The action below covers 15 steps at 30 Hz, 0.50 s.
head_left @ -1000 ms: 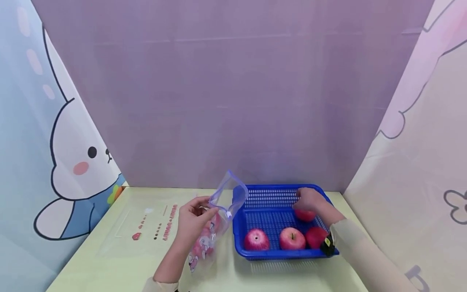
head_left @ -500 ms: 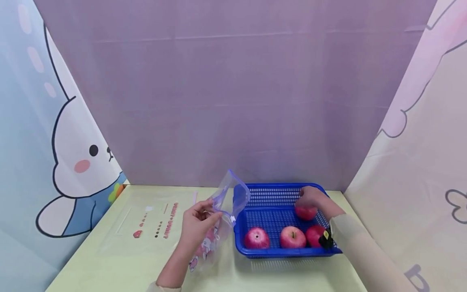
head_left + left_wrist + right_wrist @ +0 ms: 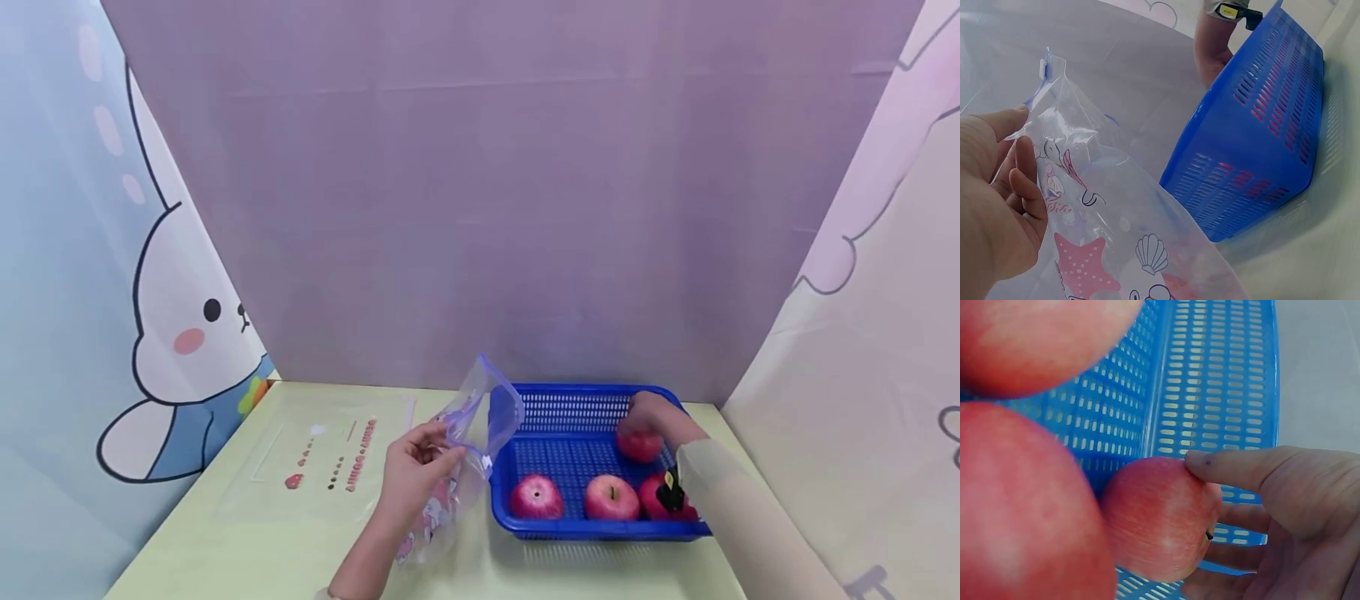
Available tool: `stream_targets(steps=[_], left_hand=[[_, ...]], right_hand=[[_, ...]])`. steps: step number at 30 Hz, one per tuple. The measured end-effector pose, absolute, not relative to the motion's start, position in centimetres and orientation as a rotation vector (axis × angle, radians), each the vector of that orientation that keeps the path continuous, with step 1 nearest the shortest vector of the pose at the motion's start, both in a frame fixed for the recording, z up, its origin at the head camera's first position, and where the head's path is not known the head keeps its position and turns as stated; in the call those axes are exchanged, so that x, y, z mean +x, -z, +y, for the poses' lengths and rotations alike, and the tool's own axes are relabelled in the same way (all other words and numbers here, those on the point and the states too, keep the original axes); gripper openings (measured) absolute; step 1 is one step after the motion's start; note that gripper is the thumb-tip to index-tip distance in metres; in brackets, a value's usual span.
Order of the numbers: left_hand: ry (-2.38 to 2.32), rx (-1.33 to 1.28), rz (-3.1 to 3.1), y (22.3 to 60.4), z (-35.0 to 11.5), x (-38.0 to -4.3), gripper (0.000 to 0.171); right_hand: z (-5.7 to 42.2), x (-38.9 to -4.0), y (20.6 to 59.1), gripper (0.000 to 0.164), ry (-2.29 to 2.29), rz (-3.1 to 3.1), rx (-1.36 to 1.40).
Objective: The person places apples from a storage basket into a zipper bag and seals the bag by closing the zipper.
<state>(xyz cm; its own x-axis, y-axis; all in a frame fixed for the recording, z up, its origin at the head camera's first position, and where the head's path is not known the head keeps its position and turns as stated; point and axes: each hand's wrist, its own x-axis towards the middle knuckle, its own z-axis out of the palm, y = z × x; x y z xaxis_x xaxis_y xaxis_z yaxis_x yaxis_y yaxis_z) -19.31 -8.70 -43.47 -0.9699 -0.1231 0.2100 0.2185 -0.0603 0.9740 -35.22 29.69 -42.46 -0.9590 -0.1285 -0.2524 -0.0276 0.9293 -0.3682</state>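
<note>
My left hand [image 3: 415, 468] pinches the top edge of a clear zip bag [image 3: 501, 419] between thumb and fingers. The bag's purple-edged mouth gapes, and pink sea-creature prints, such as a starfish [image 3: 1087, 265], show in the left wrist view. At the right, my right hand [image 3: 660, 417] reaches into a blue plastic basket [image 3: 573, 529] and grips a red apple [image 3: 641, 448] in its back right part. In the right wrist view, the thumb lies on top of this apple [image 3: 1157, 519] and the fingers curl behind it, partly hidden.
Along the basket's front side lie more apples: one at the left [image 3: 537, 497], one in the middle [image 3: 612, 498], and one at the right, partly covered by the black wrist device [image 3: 670, 492]. A flat printed clear sheet [image 3: 330, 454] lies on the left of the table.
The whole head view has shifted slightly, carrying the scene rightward. Both hands keep nearly the same places, the left at the bag and the right at the apple.
</note>
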Motion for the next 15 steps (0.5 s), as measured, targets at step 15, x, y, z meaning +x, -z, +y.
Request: stream_targets(steps=[15], left_hand=[[2.119,-0.180,-1.966,43.8,-8.5,-19.3,0.031]], right_hand=[[28.6,-36.3,43.6,0.044,0.360,2.805,0.033]])
